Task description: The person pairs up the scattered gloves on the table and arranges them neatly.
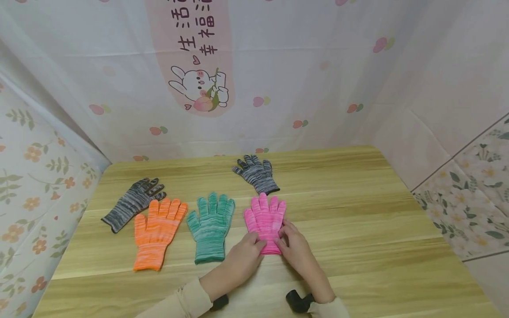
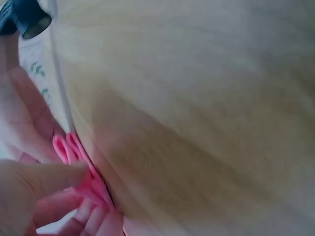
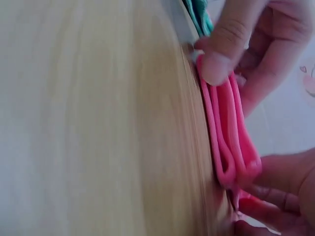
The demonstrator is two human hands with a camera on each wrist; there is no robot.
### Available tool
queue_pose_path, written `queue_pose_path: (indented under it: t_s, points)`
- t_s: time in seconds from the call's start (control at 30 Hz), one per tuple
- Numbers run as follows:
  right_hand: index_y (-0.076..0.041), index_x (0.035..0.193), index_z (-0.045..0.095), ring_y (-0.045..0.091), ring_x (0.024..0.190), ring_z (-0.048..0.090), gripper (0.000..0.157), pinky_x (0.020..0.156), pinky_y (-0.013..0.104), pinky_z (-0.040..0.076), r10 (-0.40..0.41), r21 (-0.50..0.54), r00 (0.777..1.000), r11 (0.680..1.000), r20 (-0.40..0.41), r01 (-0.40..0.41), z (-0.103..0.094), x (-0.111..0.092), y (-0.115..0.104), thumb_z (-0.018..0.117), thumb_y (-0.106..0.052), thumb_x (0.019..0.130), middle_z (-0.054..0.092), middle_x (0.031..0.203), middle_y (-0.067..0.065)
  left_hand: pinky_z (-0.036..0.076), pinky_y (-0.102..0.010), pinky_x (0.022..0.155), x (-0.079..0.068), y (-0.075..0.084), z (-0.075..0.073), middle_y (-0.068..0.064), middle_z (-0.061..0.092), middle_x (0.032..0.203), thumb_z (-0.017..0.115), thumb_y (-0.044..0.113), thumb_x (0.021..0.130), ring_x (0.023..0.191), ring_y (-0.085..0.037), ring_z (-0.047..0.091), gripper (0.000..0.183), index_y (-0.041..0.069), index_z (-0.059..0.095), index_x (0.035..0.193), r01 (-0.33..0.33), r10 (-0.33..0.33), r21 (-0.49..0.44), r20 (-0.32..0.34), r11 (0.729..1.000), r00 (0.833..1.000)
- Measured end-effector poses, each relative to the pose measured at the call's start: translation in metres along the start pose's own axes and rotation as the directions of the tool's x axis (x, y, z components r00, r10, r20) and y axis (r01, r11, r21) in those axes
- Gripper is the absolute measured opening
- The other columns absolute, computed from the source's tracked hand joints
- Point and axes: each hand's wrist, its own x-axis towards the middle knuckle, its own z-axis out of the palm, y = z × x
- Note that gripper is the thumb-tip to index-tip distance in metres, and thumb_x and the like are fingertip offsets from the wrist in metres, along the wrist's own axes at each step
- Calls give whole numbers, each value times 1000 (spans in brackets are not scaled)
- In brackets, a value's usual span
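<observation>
Pink knit gloves (image 1: 265, 218), one laid on the other, rest on the table with fingers pointing away; two layered cuff openings (image 3: 226, 132) show in the right wrist view. My left hand (image 1: 243, 259) pinches the left side of the cuff, its thumb on top. At the right edge, my right hand (image 1: 296, 247) grips the cuff side between thumb and fingers. In the left wrist view, part of the pink cuff (image 2: 93, 184) is hidden behind the left hand's fingers. A green glove (image 1: 210, 229) lies just left of the pink ones.
An orange glove (image 1: 157, 234) lies left of the green one. Grey-black gloves sit apart, one at the far left (image 1: 133, 203), another behind the pink ones (image 1: 258, 174). Printed cloth (image 1: 278, 79) hangs behind the wooden table (image 1: 358, 212). Black wrist mounts (image 1: 298, 301) are near the front.
</observation>
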Motion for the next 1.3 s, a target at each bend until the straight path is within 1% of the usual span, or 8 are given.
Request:
queue_pose_path:
  t_s: [0.17,0.3,0.57,0.63,0.73,0.97,1.1,1.3]
  points:
    - [-9,76,51,40,131,39,16,104,51,35,13,-32,1000,999,-28,-14,2,-1,-2,65,-9,85,47,136,24,52,-22,73,0,-7,-1,-1,57,91,59,22,92,84,-11,56,27,4,68,109,27,-25,-136,13,990,1000]
    - [-9,76,51,39,130,39,17,104,50,36,19,-52,1000,998,-25,-20,2,-1,-2,66,-8,84,46,136,23,52,-23,71,3,-9,-1,-2,57,92,60,20,90,85,-14,56,24,6,68,108,32,-34,-126,-14,991,999]
    - [-8,80,52,39,129,41,15,104,50,37,39,-69,999,997,-13,-40,2,-1,-2,66,-9,85,48,135,22,48,-29,80,11,-12,4,-4,56,109,63,32,88,101,-19,49,33,13,66,114,8,1,128,-71,992,997]
    - [-5,89,56,38,129,42,11,104,50,37,46,-76,999,996,-17,-47,2,-1,-4,66,-9,85,48,134,21,48,-33,88,11,-11,5,-5,57,119,61,35,89,112,-22,50,37,13,63,118,-14,25,204,-51,979,998]
    - [1,112,57,37,128,42,31,104,49,37,50,-85,998,995,-25,-52,2,-3,-6,66,-9,85,48,134,21,46,-36,96,11,-10,6,-5,54,131,57,36,91,124,-23,47,44,11,57,127,-33,31,281,9,959,999]
    - [2,146,22,38,132,37,75,105,50,35,72,-79,997,994,-26,-74,2,-3,-8,66,-9,85,33,146,24,39,-38,105,11,-9,1,-11,48,139,52,37,93,130,-25,44,54,3,47,135,-8,-27,308,110,951,994]
    - [3,145,23,39,132,36,74,103,50,38,46,-109,999,993,-20,-47,0,1,-12,65,-7,85,22,151,23,36,-40,108,13,-13,-1,-15,43,142,52,38,92,132,-28,40,59,0,43,137,-17,-22,266,142,964,990]
    - [8,132,46,41,135,29,52,108,52,30,-33,-222,999,974,11,35,-4,17,-24,62,-5,84,30,147,25,31,-42,111,22,-23,0,-19,38,145,54,47,88,135,-33,34,73,-3,39,138,-51,7,246,173,968,985]
